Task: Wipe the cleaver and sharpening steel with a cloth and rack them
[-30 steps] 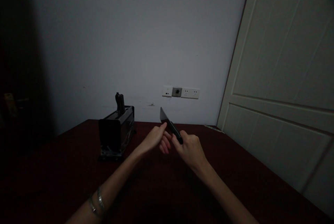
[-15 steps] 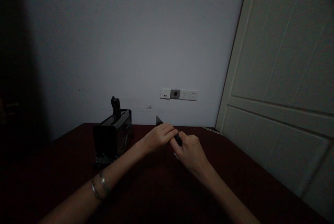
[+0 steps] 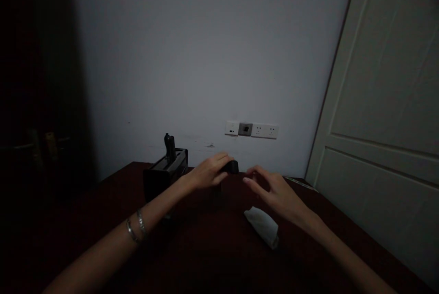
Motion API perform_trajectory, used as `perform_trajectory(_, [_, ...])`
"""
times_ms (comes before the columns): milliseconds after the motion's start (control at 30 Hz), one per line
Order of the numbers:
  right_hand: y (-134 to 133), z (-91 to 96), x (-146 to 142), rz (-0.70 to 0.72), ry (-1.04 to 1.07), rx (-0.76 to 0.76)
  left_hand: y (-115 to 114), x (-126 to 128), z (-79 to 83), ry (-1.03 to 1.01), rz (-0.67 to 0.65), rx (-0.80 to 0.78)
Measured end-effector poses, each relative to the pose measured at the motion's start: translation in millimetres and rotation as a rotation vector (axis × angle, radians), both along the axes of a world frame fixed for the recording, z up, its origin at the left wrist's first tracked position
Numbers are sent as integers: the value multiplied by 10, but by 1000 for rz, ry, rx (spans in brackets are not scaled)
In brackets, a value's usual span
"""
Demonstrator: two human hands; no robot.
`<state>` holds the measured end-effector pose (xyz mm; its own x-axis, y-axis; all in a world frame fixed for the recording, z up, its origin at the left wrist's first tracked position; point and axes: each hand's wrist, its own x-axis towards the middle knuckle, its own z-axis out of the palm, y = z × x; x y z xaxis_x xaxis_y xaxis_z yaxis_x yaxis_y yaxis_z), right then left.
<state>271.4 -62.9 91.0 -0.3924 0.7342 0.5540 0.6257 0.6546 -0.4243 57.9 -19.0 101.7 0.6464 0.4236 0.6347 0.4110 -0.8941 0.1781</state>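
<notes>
In the head view, the change is at the grip: the black, smooth handle with a rounded end (image 3: 233, 167) is now with the left hand (image 3: 210, 171) alone. This hand is curled over it, thumb below, and the rounded end comes out at three o'clock. The right hand (image 3: 279, 195), near four o'clock from the left one, is half open with thumb and fingers apart, and it holds nothing. I judge that the left hand now carries the tool without support; its blade I cannot make out.

Half a second ago, the right hand was closed on this handle, and a grey blade tip showed beyond the left hand. Also, the white folded piece of cloth or paper (image 3: 262, 226), then only an edge below the right hand, lies now in full view on the dark red table (image 3: 206, 253), between four and five o'clock. The black box-shaped holder (image 3: 156, 183) stands at nine o'clock.
</notes>
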Motion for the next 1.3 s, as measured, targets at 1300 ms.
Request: perform_trajectory(1300, [1079, -2362, -853, 22, -296, -143, 419, -2056, 1814, -715, 339, -391])
